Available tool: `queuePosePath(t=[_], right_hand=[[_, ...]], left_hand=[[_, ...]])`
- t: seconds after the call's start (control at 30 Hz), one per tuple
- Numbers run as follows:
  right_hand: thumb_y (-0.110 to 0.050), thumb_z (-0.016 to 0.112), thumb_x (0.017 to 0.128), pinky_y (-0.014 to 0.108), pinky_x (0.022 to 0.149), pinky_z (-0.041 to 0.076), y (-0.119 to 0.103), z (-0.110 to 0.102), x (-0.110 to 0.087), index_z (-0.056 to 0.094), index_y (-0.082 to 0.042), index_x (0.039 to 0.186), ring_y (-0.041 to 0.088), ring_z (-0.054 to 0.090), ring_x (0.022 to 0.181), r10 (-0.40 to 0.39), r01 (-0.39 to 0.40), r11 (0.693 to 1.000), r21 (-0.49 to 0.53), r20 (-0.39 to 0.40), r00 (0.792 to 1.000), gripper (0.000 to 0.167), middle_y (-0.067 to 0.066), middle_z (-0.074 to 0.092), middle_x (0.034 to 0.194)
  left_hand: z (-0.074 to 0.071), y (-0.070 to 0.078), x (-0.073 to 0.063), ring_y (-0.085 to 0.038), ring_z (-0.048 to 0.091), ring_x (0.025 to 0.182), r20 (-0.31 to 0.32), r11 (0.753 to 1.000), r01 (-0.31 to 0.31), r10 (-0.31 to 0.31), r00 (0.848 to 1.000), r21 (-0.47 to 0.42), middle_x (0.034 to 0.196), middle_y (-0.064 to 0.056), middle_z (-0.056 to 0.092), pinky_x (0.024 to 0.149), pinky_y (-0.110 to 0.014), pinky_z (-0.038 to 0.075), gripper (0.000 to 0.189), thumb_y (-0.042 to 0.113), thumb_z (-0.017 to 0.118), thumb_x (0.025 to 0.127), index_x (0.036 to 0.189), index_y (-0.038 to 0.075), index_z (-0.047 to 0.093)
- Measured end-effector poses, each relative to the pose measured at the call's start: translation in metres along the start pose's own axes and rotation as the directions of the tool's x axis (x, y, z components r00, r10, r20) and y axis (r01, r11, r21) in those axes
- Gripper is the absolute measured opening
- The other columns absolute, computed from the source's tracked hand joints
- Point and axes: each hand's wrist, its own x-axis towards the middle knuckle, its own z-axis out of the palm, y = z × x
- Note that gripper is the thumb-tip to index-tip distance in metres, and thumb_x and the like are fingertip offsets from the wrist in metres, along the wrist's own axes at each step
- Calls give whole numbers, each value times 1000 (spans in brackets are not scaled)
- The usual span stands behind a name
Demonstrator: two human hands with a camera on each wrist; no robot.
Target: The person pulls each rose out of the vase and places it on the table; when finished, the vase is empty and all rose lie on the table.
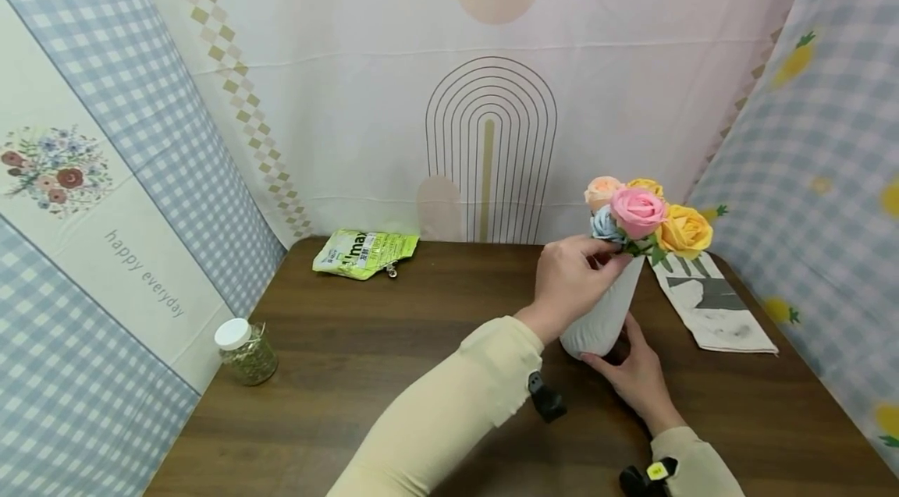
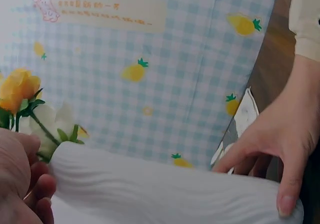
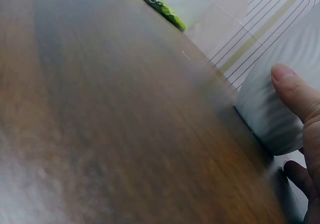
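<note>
A white vase (image 1: 602, 317) with a wavy ribbed surface leans slightly to the right in the head view, its base close over the table. Pink (image 1: 637, 212), yellow (image 1: 684, 230), peach and blue artificial roses stand in its mouth. At the rim, my left hand (image 1: 572, 275) pinches the flower stems just under the blooms; the fingertips are partly hidden in the head view. My right hand (image 1: 641, 376) grips the vase's lower end, thumb on the near side and fingers round the other, as the left wrist view shows with the hand (image 2: 280, 144) over the base.
A folded cloth (image 1: 716, 306) with grey and white print lies right of the vase. At the table's back left is a green pouch (image 1: 365, 253); a glass jar (image 1: 249, 356) of dried herbs with a white lid stands near the left edge. Curtains surround the brown table (image 1: 337, 419).
</note>
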Motion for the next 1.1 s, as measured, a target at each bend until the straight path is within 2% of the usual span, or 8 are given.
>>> queuePosePath(t=[0.1,0.2,0.3,0.4,0.6,0.83,1.1], right_hand=[[-38,83,74,46,85,45,-1,-1,0,19,-29,153,31,53,117,23,-23,1000,-1,7,1000,102,15,51,135],[-40,83,74,42,84,46,-2,-3,-2,18,-31,153,30,54,117,40,-40,999,-5,16,999,102,14,51,135],[-41,82,74,35,84,46,-3,-3,-3,17,-33,153,29,54,116,47,-47,999,-6,24,999,102,12,51,135],[-41,82,74,35,84,46,-4,-4,-3,17,-34,153,28,54,117,49,-49,999,0,27,998,103,12,51,134],[-38,82,75,49,86,44,-5,-3,-4,16,-30,154,33,51,118,28,-28,1000,12,27,999,104,17,50,135],[-39,81,77,56,88,42,-5,-4,-4,13,-23,155,40,48,121,34,-35,999,11,44,998,104,22,45,138],[-39,80,78,53,88,44,-6,-2,-3,14,-24,154,36,50,120,24,-24,1000,12,41,999,102,20,49,136]], left_hand=[[7,4,3,12,50,61,-67,999,25,-24,997,21,76,11,69,55,-3,38,14,32,76,83,88,19,79],[12,9,3,14,50,62,-114,998,57,-52,992,41,77,14,69,55,-3,37,13,34,77,82,86,21,79],[15,11,3,13,50,63,-139,996,75,-68,988,45,76,15,68,55,-4,36,11,33,76,83,84,22,79],[17,10,2,13,51,64,-149,996,79,-74,986,31,76,14,67,56,-3,37,9,30,75,84,83,22,79],[17,6,-1,11,55,69,-186,998,35,-45,982,-58,79,8,70,62,-2,41,9,23,74,86,84,15,78],[15,2,-3,8,54,64,-214,994,-5,-18,977,-109,74,5,70,57,-4,40,12,20,72,88,84,12,78],[15,-2,-6,3,58,67,-240,992,-29,-1,971,-121,81,4,71,59,-5,41,11,20,72,88,83,13,78]])
